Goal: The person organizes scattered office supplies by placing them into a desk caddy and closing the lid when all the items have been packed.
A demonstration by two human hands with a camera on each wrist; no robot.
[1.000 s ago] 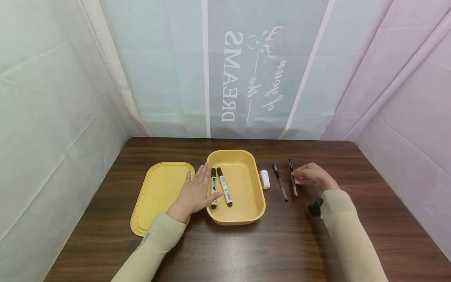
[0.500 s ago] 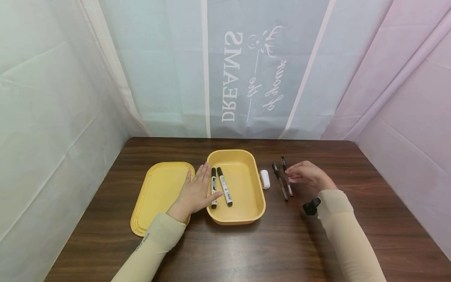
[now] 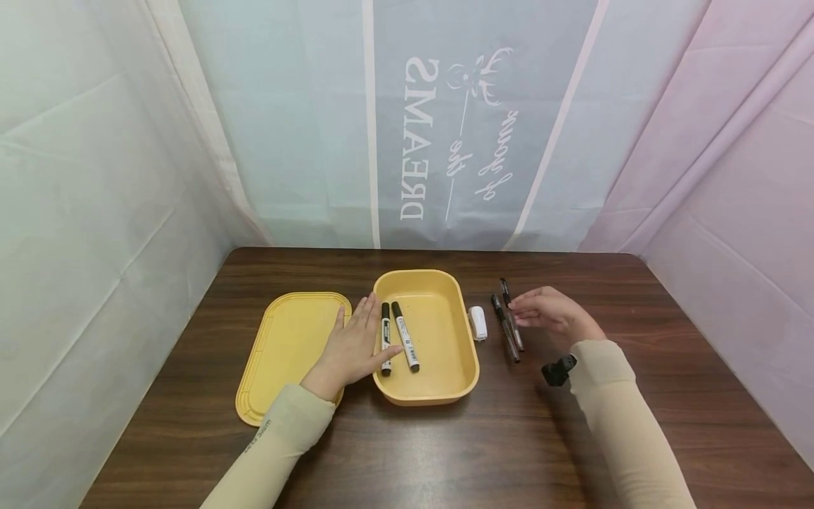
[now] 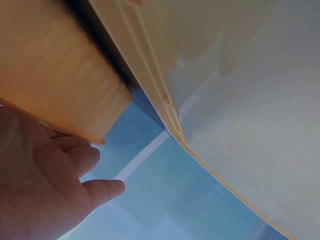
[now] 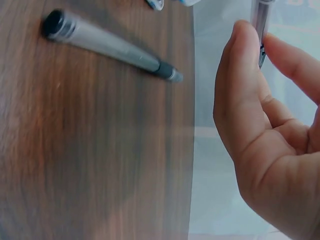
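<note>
Between the right hand's (image 3: 550, 314) fingers (image 5: 240, 75) a pen (image 3: 511, 322) is pinched, just beside a second pen (image 3: 504, 329) on the worktop (image 3: 445, 438). Two markers (image 3: 397, 346) already lie in the box (image 3: 461, 375); the left hand (image 3: 352, 346) rests flat on its rim, fingers straight.

White eraser (image 3: 478, 324) between box (image 3: 467, 367) and pens (image 3: 505, 329)
</note>
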